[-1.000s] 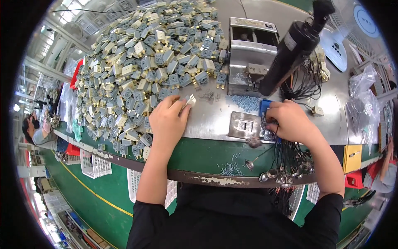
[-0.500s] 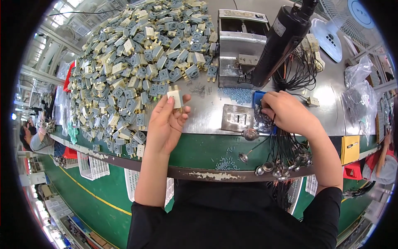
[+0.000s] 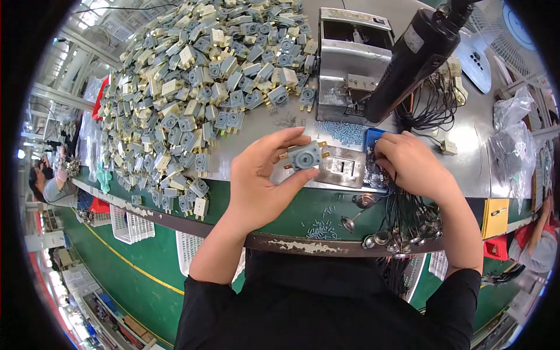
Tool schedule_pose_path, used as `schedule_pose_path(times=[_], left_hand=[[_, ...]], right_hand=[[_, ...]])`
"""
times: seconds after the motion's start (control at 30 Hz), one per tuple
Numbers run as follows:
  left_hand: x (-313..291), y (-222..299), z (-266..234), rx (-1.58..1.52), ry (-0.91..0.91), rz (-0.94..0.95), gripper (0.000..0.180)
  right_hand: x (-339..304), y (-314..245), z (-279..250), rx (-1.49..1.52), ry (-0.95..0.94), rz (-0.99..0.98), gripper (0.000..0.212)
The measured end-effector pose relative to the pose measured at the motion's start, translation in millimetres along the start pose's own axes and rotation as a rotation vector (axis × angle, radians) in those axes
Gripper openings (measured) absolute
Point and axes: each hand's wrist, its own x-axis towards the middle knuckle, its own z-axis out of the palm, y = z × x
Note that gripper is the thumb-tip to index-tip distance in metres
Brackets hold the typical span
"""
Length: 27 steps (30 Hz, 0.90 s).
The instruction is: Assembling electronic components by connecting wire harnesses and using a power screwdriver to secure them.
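In my left hand (image 3: 256, 181) is a small grey and cream switch block (image 3: 305, 158) with brass terminals. Thumb and fingers grip it by its edges, and its round hub faces up. It hovers at the left edge of a flat metal fixture plate (image 3: 354, 160) with a slot. My right hand (image 3: 415, 165) dips into a blue tray (image 3: 374, 136) of small metal parts. Its fingers are bent together at the tips; whatever they pinch is hidden. Beyond the tray stands a metal press-like box (image 3: 341, 58), with a thick black cylindrical tool (image 3: 411, 61) slanting beside it.
A large heap of similar switch blocks (image 3: 192, 87) covers the left of the bench. Blue screws (image 3: 344, 133) lie behind the plate, more screws (image 3: 322, 230) near the front edge. Round metal parts on black wires (image 3: 402, 236) hang over the edge at right, near a yellow pad (image 3: 494, 216).
My left hand has moved right, toward the fixture plate, and turned the switch block so its round hub faces up. My right hand stays at the blue tray.
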Motion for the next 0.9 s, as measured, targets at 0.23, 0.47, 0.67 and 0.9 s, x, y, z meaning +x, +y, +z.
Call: schedule_pose_path(times=[0.23,0.47,0.67,0.9], left_hand=[[14.8,-4.2,5.5,0.157,-0.091,0.015,0.064],[21.4,1.5,11.3,0.224,-0.101,0.025,0.058],[23.4,0.2,7.6,0.236,-0.122,0.183,0.045],[21.3,-9.2,2.9,0.267,-0.17,0.248,0.032]], right_hand=[[3.6,-0.6,4.5,-0.081,0.034,0.023,0.017],[4.9,-1.1,4.7,-0.03,0.082,0.001,0.022],[6.2,1.0,3.1,0.017,0.057,-0.036,0.021],[4.3,2.6,7.7,-0.041,0.073,-0.018,0.016]])
